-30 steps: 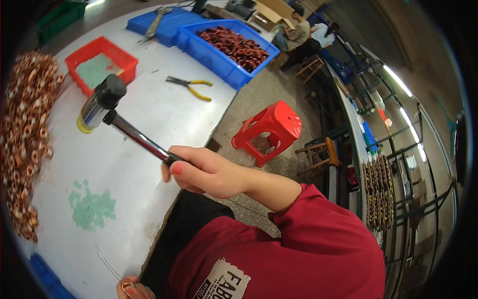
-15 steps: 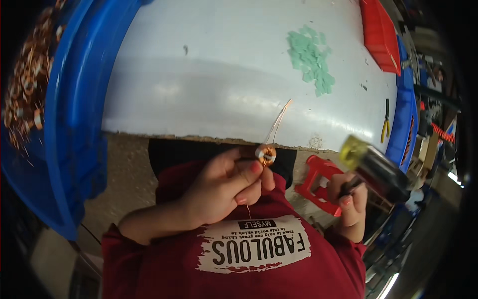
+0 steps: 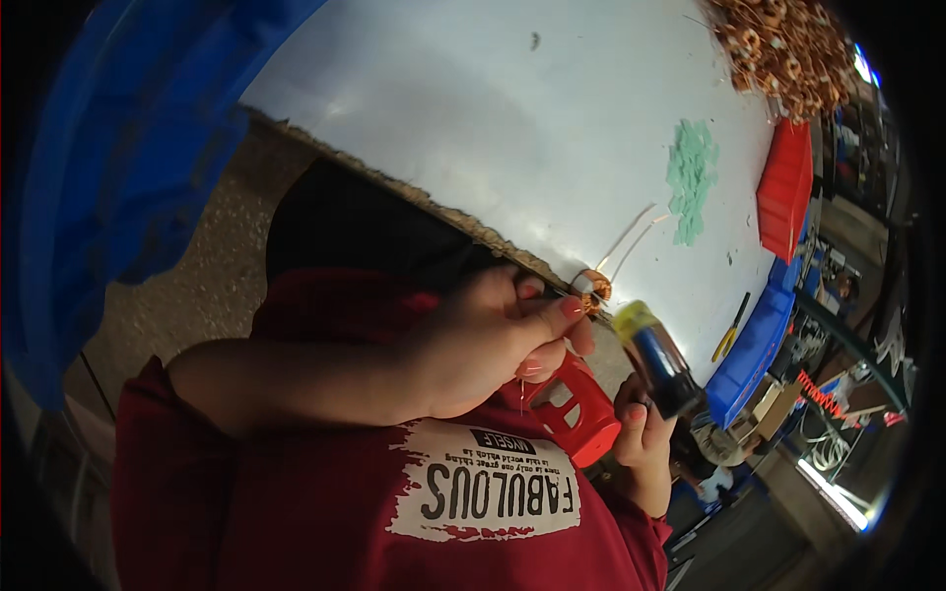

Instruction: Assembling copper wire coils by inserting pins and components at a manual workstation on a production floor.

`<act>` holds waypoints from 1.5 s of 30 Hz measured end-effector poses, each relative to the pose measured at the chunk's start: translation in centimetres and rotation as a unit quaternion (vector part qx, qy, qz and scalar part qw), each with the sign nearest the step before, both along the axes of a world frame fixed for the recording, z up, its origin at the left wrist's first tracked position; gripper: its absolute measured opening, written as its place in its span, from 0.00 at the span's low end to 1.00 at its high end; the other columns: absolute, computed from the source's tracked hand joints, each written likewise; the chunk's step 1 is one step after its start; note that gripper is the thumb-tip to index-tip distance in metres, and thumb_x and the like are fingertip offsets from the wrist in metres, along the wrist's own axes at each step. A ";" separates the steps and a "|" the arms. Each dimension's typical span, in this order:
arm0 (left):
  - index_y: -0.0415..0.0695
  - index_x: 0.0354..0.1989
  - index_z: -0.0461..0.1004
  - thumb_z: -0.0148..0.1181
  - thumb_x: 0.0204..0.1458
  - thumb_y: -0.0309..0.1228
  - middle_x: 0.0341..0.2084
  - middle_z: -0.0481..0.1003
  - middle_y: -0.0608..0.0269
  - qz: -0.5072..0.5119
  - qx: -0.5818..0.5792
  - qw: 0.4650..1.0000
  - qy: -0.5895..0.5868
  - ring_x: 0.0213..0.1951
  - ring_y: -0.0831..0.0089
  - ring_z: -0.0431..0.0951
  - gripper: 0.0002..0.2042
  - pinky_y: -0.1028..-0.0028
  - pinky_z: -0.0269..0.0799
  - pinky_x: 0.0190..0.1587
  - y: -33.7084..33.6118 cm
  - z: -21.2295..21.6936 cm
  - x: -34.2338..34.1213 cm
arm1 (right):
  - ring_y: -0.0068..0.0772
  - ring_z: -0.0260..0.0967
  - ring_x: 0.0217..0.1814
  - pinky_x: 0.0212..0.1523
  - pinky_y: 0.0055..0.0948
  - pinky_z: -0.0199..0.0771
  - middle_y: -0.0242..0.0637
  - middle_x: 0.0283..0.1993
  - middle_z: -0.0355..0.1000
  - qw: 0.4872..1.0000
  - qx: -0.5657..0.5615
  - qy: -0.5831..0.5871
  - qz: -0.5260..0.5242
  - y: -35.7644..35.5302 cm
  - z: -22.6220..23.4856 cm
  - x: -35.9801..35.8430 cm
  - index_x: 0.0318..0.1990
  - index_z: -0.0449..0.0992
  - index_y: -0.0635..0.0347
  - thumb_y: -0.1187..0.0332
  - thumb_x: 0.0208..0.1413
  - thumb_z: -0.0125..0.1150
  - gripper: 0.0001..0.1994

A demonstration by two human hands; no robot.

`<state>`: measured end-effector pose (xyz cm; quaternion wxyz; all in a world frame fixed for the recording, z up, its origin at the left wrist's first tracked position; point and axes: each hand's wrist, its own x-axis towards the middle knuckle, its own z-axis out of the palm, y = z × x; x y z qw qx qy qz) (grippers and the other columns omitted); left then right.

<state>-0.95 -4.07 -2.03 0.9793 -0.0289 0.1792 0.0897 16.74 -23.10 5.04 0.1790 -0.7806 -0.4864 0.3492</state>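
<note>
My left hand [image 3: 503, 340] pinches a ring-shaped copper coil [image 3: 594, 287] between thumb and fingers, over the rough front edge of the white table [image 3: 463, 128]. Two long wire leads stick out from the coil over the tabletop. A thin wire end also hangs below the hand. On the right, the fingers of my right hand [image 3: 645, 431] are wrapped around the dark handle of a mallet-shaped tool [image 3: 662, 364]. This tool has a black barrel and a yellow end. That end is close to the coil, with a small gap showing between them.
Green scraps [image 3: 693, 182] lie on the table. Beyond them are a red bin [image 3: 785, 192] and a heap of copper coils [image 3: 783, 54]. Yellow-handled pliers [image 3: 730, 330] lie near a blue bin [image 3: 757, 345]. A blue container [image 3: 108, 187] stands left; a red stool [image 3: 572, 412] is below.
The view has swung to the right, bringing the heap of coils into sight. The mallet-shaped tool is now nearer to the coil. Both hands keep their holds.
</note>
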 end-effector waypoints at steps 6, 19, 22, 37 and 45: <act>0.36 0.35 0.63 0.47 0.60 0.25 0.28 0.74 0.55 -0.003 0.006 1.000 0.006 0.17 0.83 0.58 0.05 0.84 0.56 0.21 0.1 0.2 0.1 | 0.27 0.53 0.18 0.22 0.22 0.54 0.30 0.19 0.60 0.991 0.062 0.050 -0.109 -1.1 0.6 0.5 0.39 0.69 0.65 0.57 0.60 0.43 0.18; 0.38 0.35 0.60 0.47 0.60 0.23 0.29 0.73 0.50 -0.013 -0.004 1.000 0.009 0.17 0.82 0.57 0.03 0.86 0.56 0.22 -0.3 -0.2 0.2 | 0.24 0.48 0.16 0.18 0.24 0.47 0.30 0.15 0.57 0.986 0.095 -0.130 -0.041 0.4 2.4 0.0 0.25 0.65 0.60 0.48 0.61 0.38 0.24; 0.38 0.35 0.60 0.47 0.60 0.23 0.30 0.73 0.50 -0.017 -0.007 1.000 0.014 0.17 0.82 0.58 0.04 0.85 0.56 0.21 0.1 -0.2 0.2 | 0.24 0.48 0.16 0.18 0.25 0.47 0.31 0.16 0.58 0.985 0.087 -0.136 -0.056 1.3 2.5 -0.5 0.25 0.65 0.61 0.48 0.61 0.38 0.24; 0.39 0.36 0.72 0.60 0.44 0.18 0.31 0.73 0.58 0.121 0.842 0.427 0.307 0.31 0.69 0.71 0.10 0.74 0.68 0.36 6.6 13.8 -6.8 | 0.22 0.49 0.18 0.20 0.21 0.46 0.29 0.20 0.57 0.948 0.203 -0.141 -0.200 -0.9 1.3 2.3 0.32 0.65 0.62 0.51 0.64 0.34 0.23; 0.38 0.32 0.70 0.53 0.51 0.26 0.23 0.77 0.51 0.275 0.756 0.035 0.593 0.24 0.58 0.77 0.04 0.67 0.71 0.25 19.0 17.4 -10.3 | 0.23 0.48 0.20 0.23 0.25 0.48 0.30 0.20 0.56 0.947 0.215 -0.172 -0.167 -1.3 0.3 1.3 0.31 0.64 0.61 0.56 0.63 0.40 0.17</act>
